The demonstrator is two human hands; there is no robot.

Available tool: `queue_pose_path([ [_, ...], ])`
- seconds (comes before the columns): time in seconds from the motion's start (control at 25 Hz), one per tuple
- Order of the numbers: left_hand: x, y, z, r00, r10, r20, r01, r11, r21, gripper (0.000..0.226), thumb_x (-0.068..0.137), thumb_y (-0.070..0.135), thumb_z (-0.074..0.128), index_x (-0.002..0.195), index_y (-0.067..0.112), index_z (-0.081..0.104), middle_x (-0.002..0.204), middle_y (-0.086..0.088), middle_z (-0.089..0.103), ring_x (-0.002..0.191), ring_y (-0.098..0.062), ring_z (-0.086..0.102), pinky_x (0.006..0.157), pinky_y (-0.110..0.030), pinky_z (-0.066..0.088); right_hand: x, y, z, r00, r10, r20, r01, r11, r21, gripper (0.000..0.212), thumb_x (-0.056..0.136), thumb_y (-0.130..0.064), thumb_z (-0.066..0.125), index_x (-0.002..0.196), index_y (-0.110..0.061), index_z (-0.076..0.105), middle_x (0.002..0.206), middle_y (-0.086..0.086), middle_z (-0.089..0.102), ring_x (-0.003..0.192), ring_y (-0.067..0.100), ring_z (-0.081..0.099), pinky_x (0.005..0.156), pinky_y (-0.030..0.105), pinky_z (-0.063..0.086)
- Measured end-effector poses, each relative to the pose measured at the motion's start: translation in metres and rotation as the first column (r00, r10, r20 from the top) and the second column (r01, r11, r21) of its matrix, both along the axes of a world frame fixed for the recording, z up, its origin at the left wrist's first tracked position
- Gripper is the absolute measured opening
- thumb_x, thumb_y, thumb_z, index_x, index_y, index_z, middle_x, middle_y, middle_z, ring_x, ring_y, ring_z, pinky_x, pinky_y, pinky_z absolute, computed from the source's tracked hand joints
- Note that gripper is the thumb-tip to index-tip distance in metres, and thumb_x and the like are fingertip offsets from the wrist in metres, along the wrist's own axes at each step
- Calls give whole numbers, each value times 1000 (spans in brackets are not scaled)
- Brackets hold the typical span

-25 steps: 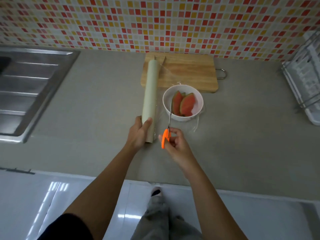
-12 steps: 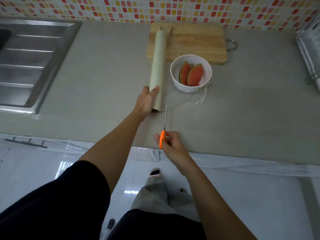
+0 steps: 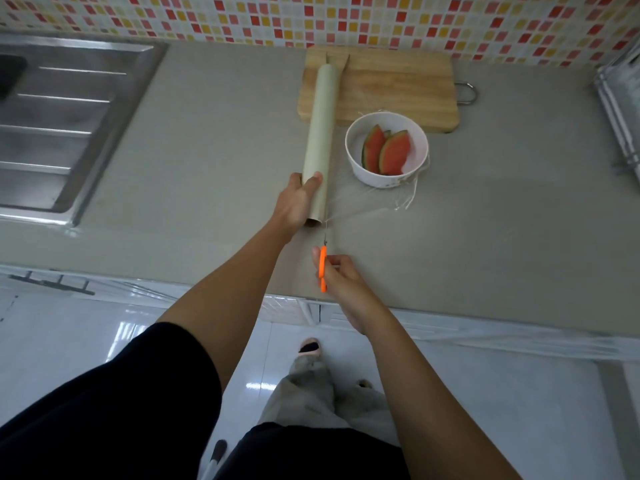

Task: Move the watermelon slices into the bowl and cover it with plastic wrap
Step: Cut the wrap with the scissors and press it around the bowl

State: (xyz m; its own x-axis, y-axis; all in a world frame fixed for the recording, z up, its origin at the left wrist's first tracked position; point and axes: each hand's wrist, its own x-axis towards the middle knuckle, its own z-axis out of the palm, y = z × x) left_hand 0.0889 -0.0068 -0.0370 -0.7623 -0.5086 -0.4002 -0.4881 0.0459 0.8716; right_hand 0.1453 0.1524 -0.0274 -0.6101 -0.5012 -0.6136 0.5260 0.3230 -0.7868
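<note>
A white bowl (image 3: 356, 164) stands on the grey counter with watermelon slices (image 3: 386, 152) inside it. Clear plastic film (image 3: 367, 206) stretches from the bowl towards the long pale roll of plastic wrap (image 3: 320, 126), which lies left of the bowl with its far end on the cutting board. My left hand (image 3: 298, 202) grips the roll's near end. My right hand (image 3: 341, 278) holds orange-handled scissors (image 3: 323, 268) near the counter's front edge, blades pointing at the film just beside the roll's end.
A wooden cutting board (image 3: 398, 86) lies behind the bowl against the mosaic tile wall. A steel sink (image 3: 62, 126) takes up the counter's left part. A dish rack (image 3: 620, 109) stands at the right edge. White floor tiles and my feet show below.
The scissors and my right hand drew back from beside the bowl to the counter's front edge, below the roll's end. My left hand kept its grip on the roll. My head pulled back.
</note>
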Motion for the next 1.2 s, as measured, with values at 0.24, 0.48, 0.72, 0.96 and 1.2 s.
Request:
queue_pose_path([
  [0.24, 0, -2, 0, 1000, -15, 4, 15, 999, 49, 53, 82, 61, 43, 114, 19, 48, 105, -4, 59, 90, -22, 60, 67, -36, 47, -7, -6, -7, 1000, -3, -31, 1, 999, -38, 34, 79, -58, 56, 92, -29, 45, 93, -6, 58, 90, 5, 54, 84, 28, 40],
  [0.48, 0, -3, 0, 1000, -17, 0, 17, 998, 64, 53, 79, 63, 43, 112, 21, 47, 104, 0, 59, 91, -19, 60, 68, -35, 47, -13, -7, -12, 998, 30, -48, -31, 999, -22, 29, 81, -55, 55, 93, -31, 45, 89, -8, 56, 85, 3, 54, 83, 25, 41],
  [0.72, -1, -2, 0, 1000, -3, -13, 4, 997, 74, 52, 82, 60, 45, 116, 21, 45, 105, 0, 57, 94, -21, 60, 76, -44, 55, -20, -10, -13, 997, 58, -51, -59, 998, -21, 23, 84, -51, 54, 94, -32, 44, 88, -10, 56, 86, 2, 53, 87, 25, 39],
  [0.96, 1, -1, 3, 1000, -6, -5, 7, 996, 90, 55, 79, 62, 45, 116, 22, 44, 105, 0, 57, 96, -23, 60, 84, -50, 53, -22, -10, -19, 995, 48, -91, -49, 999, -2, 16, 87, -44, 55, 92, -30, 48, 86, -9, 54, 81, 5, 52, 81, 25, 40],
  [1.2, 1, -2, 2, 1000, 2, -19, 1, 993, 121, 51, 81, 60, 45, 113, 21, 46, 104, 0, 58, 95, -23, 61, 82, -49, 54, -27, -12, -20, 998, 28, -55, -28, 1000, 6, 56, 62, -74, 53, 93, -28, 51, 86, -9, 54, 84, 6, 53, 91, 31, 44],
])
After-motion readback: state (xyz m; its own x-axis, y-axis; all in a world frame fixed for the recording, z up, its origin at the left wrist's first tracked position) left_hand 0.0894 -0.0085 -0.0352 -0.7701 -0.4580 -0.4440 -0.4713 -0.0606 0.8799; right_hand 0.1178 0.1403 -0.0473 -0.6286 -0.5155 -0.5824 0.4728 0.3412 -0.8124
